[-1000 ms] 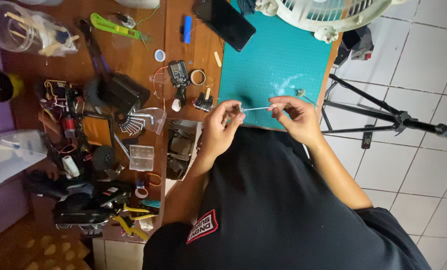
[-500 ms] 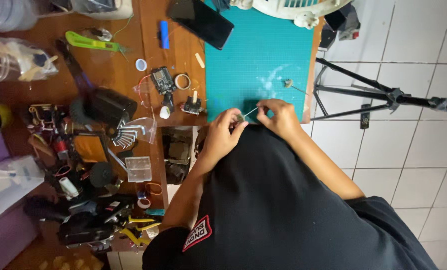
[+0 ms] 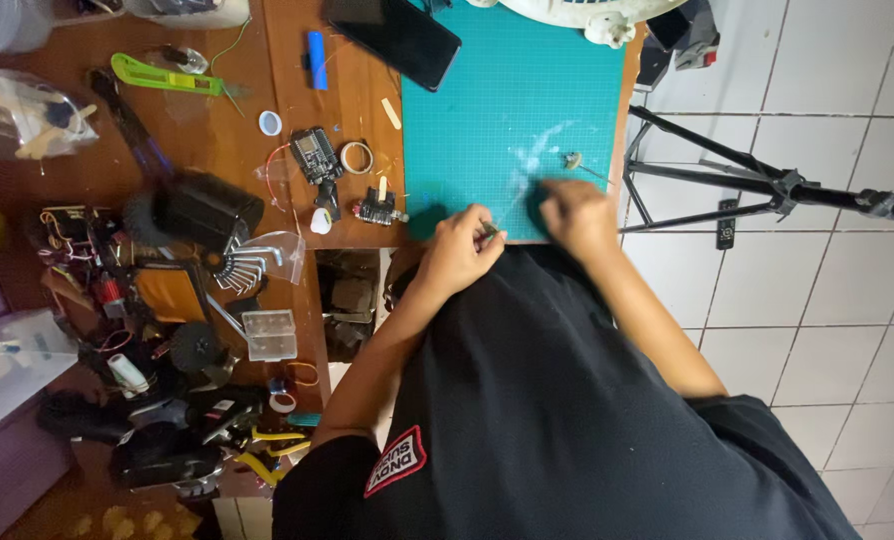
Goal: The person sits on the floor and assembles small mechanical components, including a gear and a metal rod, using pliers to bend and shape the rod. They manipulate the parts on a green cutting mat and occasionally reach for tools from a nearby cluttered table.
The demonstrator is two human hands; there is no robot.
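Left hand (image 3: pixel 459 250): grip pinched together on a small metal part (image 3: pixel 490 230), at the mat's near edge.
Right hand (image 3: pixel 577 212): blurred; grip state unclear.
Cutting mat (image 3: pixel 507 90): teal, on bench (image 3: pixel 217 140).
Phone (image 3: pixel 395 38): far edge.

head camera, looking straight down, close overhead

Home hobby workshop; cluttered wooden bench (image 3: pixel 217 150); green cutting mat (image 3: pixel 507 110); hex keys (image 3: pixel 247 270); circuit boards (image 3: pixel 317 155); tiled floor (image 3: pixel 817 300)

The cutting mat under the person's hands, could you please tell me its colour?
The gridded cutting mat is teal green, clearest in the head view.
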